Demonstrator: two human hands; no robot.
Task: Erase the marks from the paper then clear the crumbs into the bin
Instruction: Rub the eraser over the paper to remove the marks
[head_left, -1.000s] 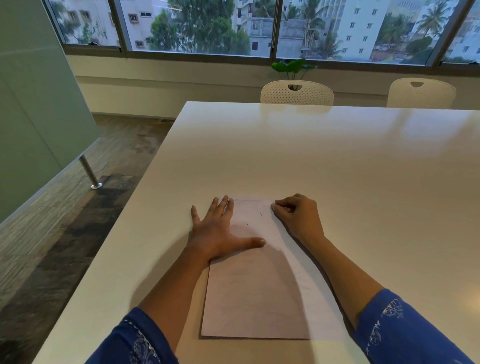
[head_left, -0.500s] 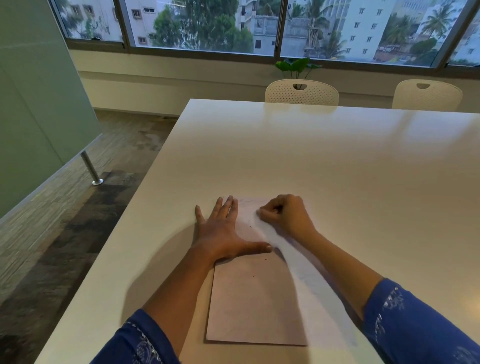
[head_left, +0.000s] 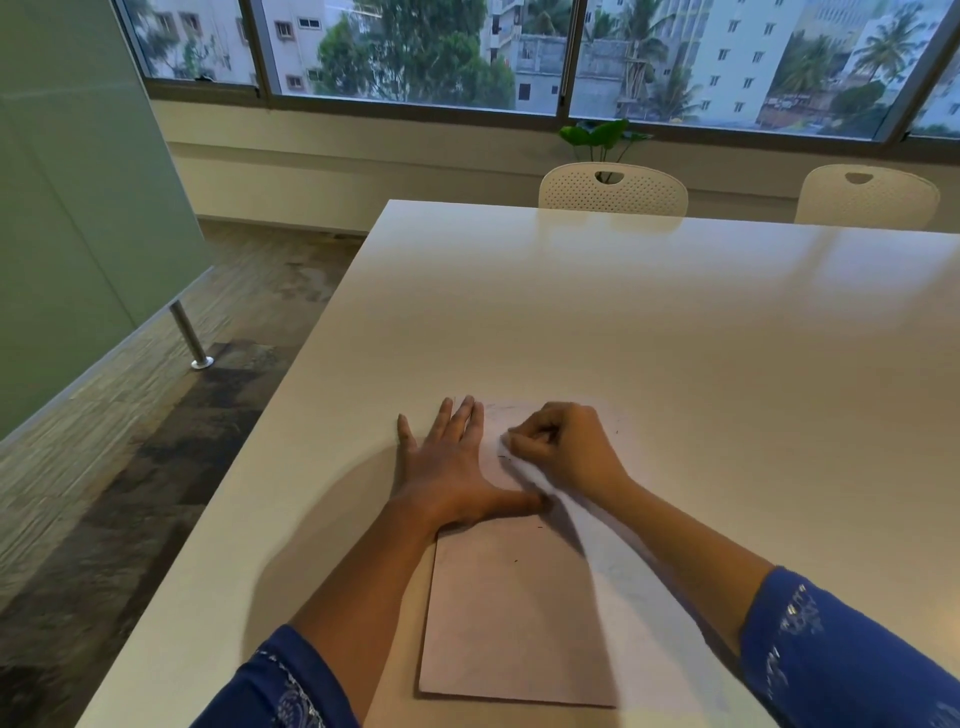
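Pressing on the far left part of the paper (head_left: 519, 613), the left hand (head_left: 457, 467) is lying flat with fingers spread, partly on the table (head_left: 623, 322). The right hand (head_left: 566, 452) is curling its fingers and pinching a small whitish eraser (head_left: 505, 442) against the sheet's far end, just beside the left fingers. Faint marks there are showing too small to read, and a few dark crumbs (head_left: 516, 561) are lying mid-sheet. The paper is sitting by the table's near edge, with both forearms reaching over it and shading it. Two chairs (head_left: 613, 189) (head_left: 866, 197) are standing at the far side, with a plant (head_left: 602, 136) behind them under the window (head_left: 415, 52).
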